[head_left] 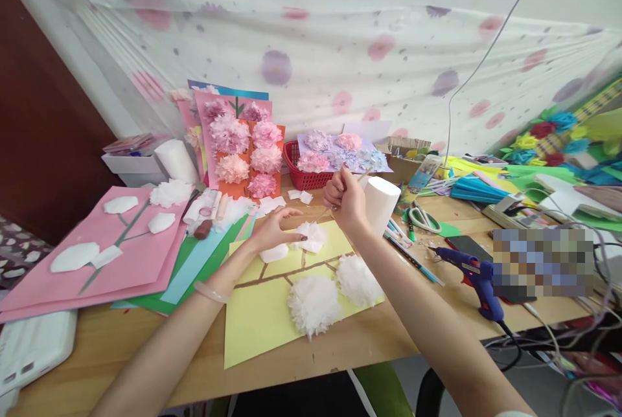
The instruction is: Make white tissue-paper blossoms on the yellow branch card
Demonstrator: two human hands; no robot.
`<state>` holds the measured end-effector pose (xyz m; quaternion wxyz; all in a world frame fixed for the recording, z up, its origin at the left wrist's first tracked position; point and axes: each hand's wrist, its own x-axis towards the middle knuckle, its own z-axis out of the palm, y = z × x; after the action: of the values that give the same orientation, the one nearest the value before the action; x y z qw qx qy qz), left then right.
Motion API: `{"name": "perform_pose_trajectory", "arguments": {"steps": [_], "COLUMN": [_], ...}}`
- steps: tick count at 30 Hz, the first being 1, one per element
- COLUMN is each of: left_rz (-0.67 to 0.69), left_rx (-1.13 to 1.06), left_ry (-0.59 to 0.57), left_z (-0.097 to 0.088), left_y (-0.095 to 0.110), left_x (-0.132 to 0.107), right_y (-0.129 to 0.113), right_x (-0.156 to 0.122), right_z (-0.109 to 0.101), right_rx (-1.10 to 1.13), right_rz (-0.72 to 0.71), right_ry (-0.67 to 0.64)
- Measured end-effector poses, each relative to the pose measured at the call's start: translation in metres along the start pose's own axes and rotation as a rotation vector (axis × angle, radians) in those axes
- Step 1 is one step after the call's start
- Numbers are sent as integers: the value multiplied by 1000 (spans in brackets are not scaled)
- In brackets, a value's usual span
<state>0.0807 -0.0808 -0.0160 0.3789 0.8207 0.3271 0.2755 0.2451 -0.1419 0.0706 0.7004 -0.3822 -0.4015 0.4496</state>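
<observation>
A yellow sheet [262, 333] with a brown branch drawn on it lies before me. Two fluffy white tissue-paper flowers [315, 305] sit on its lower half, and a smaller white tissue flower [311, 237] is near its top edge. My left hand [275, 232] is beside that smaller flower, fingers apart, its thumb at the flower's left edge. Left of it lies a flat white paper piece [275, 254]. My right hand [345, 197] is raised above the sheet's top right, closed around a thin wooden stick [364, 174] that points down towards the small flower.
On the right are a blue glue gun [471, 271], scissors [424, 219] and pens. A white paper roll [382, 203] stands behind my right forearm. Pink sheets [140, 268] with white pieces lie left. Pink flower cards and a red basket [311, 177] stand at the back.
</observation>
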Motion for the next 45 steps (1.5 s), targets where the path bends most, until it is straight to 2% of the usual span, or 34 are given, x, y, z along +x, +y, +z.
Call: {"name": "perform_pose_trajectory", "arguments": {"steps": [2, 5, 10, 12, 14, 18, 22, 30, 32, 35, 39, 42, 45], "left_rz": [24, -22, -355, -431, -436, -432, -409, -249, -235, -251, -290, -283, -249], "left_rx": [-45, -315, -1000, -1159, -1220, -1222, -1186, -850, -849, -914, -1009, -969, -909], "left_ry": [32, -75, -386, -405, -366, -306, -256, 83, 87, 1, -60, -10, 76], "left_z": [-8, -14, -1, 7, 13, 21, 28, 32, 32, 34, 38, 38, 39], "left_y": [10, 27, 54, 65, 74, 88, 92, 86, 86, 88, 93, 94, 90], "left_x": [0, -6, -31, -40, -46, -51, -53, -58, -57, -55, -54, -56, -59], "right_y": [-9, -20, -23, -23, -24, -26, -23, -17, -17, -17, -18, -17, -16], "right_x": [-4, -10, -23, -28, -33, -38, -40, -44, -45, -46, -46, -45, -44], "right_z": [-5, -15, -35, -39, -43, -47, -53, -60, -60, -60, -59, -59, -60], "right_rx": [77, 207, 407, 441, 455, 475, 473, 604, 605, 587, 577, 582, 607], "right_rz": [-22, -47, -98, -93, -95, -106, -70, -9, -14, -7, 30, 56, 47], "right_ry": [13, -6, -74, -73, -69, -110, -113, -117, -135, -152, -100, -91, -136]}}
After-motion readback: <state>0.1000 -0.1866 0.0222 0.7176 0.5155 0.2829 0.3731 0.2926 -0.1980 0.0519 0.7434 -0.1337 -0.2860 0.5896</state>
